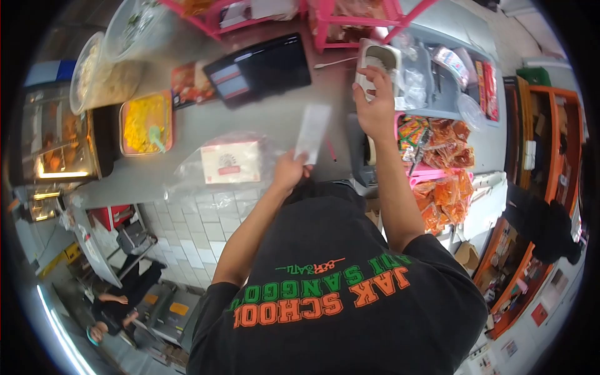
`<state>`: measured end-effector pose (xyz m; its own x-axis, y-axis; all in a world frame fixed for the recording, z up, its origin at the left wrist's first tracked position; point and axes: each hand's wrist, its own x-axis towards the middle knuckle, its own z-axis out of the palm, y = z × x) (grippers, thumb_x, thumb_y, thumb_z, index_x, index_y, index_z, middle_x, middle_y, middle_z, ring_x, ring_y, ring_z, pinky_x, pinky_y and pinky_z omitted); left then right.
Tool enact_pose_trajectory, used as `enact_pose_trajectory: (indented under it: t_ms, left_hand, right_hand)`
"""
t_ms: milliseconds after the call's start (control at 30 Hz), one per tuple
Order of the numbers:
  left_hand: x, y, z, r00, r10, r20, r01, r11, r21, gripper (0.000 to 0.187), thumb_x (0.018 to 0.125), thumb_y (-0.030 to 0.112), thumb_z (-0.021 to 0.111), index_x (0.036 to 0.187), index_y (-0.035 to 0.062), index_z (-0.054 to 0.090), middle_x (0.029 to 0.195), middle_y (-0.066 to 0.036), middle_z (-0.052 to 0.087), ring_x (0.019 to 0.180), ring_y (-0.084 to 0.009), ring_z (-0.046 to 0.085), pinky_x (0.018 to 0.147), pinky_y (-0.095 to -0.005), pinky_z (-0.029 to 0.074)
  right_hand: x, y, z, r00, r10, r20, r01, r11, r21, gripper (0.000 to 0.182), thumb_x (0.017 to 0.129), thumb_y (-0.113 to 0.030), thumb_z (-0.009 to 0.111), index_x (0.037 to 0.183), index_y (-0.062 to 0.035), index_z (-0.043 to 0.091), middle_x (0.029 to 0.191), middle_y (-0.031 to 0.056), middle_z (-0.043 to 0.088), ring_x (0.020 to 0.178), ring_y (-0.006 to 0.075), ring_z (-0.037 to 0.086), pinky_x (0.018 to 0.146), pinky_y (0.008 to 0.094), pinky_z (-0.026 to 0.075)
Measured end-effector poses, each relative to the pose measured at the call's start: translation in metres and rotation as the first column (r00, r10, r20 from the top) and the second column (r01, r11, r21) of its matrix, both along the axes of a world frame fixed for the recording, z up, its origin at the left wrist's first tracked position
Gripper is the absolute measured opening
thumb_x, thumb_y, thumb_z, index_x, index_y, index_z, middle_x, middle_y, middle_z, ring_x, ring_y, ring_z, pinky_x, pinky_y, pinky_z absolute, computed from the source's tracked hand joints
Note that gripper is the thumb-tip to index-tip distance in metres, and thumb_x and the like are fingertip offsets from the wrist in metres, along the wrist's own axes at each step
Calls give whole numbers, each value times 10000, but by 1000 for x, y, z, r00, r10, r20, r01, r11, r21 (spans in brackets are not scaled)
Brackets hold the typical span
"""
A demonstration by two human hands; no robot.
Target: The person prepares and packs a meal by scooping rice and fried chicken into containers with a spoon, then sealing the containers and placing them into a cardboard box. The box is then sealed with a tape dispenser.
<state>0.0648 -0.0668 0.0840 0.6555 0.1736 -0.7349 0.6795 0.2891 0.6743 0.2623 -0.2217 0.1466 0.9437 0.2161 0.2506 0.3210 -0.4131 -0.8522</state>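
Observation:
My left hand (291,172) is closed on the lower end of a white paper slip (312,131), blurred, which stands out over the steel counter (275,119). Left of that hand sits a white printed box (231,163) in a clear plastic bag (187,172). My right hand (377,109) reaches over a small metal container (389,57) with whitish contents, its fingers bent and apart at the near side. Between the hands lies a thin pink and black stick, like a pen (332,150).
A dark tablet (256,70) stands at the back, near pink racks (322,25). To the left are a tray of yellow food (147,122) and a clear tub (103,75). Orange packets (447,194) and a grey bin (447,87) are on the right. A person (119,306) is at lower left.

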Motion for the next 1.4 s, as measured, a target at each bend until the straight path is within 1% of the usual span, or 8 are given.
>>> enact_pose_trajectory:
  t_ms: [167, 367, 600, 767, 833, 1167, 1233, 1400]
  left_hand:
    - [1, -6, -14, 997, 21, -79, -17, 999, 46, 264, 950, 155, 527, 1005, -81, 628, 781, -142, 666, 585, -172, 614, 582, -301, 511]
    - [6, -5, -14, 996, -29, -81, 24, 998, -66, 317, 964, 220, 545, 1067, -73, 609, 931, -162, 675, 747, -184, 660, 686, -305, 519]
    - [13, -4, -15, 996, -88, 15, 88, 996, -12, 376, 954, 270, 569, 1145, -54, 583, 1000, -159, 680, 942, -223, 660, 856, -348, 488]
    - [13, -3, -16, 951, -296, 89, 223, 857, 465, 542, 917, 261, 628, 1324, -59, 469, 1245, -206, 589, 1134, -296, 580, 989, -359, 439]
    - [15, -3, 3, 934, -338, 116, 213, 786, 581, 568, 904, 259, 642, 1338, -55, 454, 1293, -222, 541, 1181, -317, 542, 1027, -375, 407]
    - [36, 1, 61, 846, -410, 342, 85, 737, 671, 575, 862, 201, 670, 1318, -61, 437, 1333, -251, 449, 1255, -386, 455, 1063, -412, 368]
    - [37, 2, 65, 843, -421, 335, 104, 739, 666, 555, 868, 185, 663, 1332, -27, 444, 1348, -209, 449, 1277, -349, 445, 1050, -420, 395]
    - [37, 2, 70, 821, -465, 331, 157, 742, 652, 522, 873, 156, 652, 1336, 5, 463, 1353, -167, 455, 1290, -298, 451, 1028, -420, 437]
  right_hand:
    - [32, -62, -13, 920, -250, 301, 347, 878, -329, 326, 839, -116, 672, 1162, -101, 627, 1127, 170, 616, 1079, 324, 558, 858, 426, 463]
    - [53, -130, -23, 940, -295, -174, -3, 502, -865, 425, 880, -254, 624, 1295, -174, 589, 1265, 183, 610, 1217, 349, 533, 1021, 457, 425]
    - [54, -145, -16, 946, -306, -105, 211, 830, -517, 206, 839, -197, 678, 988, -60, 717, 867, 134, 726, 821, 293, 701, 789, 386, 522]
    - [61, -152, -15, 898, -427, -103, 373, 865, -336, 188, 877, -152, 664, 968, 10, 695, 864, 144, 727, 794, 235, 706, 740, 328, 528]
    - [65, -161, -22, 927, -340, -157, 343, 939, -5, 208, 885, -136, 685, 978, 50, 669, 884, 134, 724, 810, 170, 692, 715, 285, 518]
    - [63, -165, 6, 792, -576, -201, 603, 791, 107, 225, 842, -54, 738, 1020, 49, 648, 841, 44, 675, 765, 105, 628, 713, 224, 498]
    - [66, -171, 3, 771, -592, -236, 624, 626, 468, 205, 852, -44, 727, 1018, 43, 643, 883, 49, 665, 794, 112, 623, 728, 228, 501]
    - [65, -180, 15, 775, -610, -163, 584, 595, 552, 195, 878, -23, 699, 1050, 31, 624, 937, 69, 652, 828, 123, 621, 754, 243, 515]
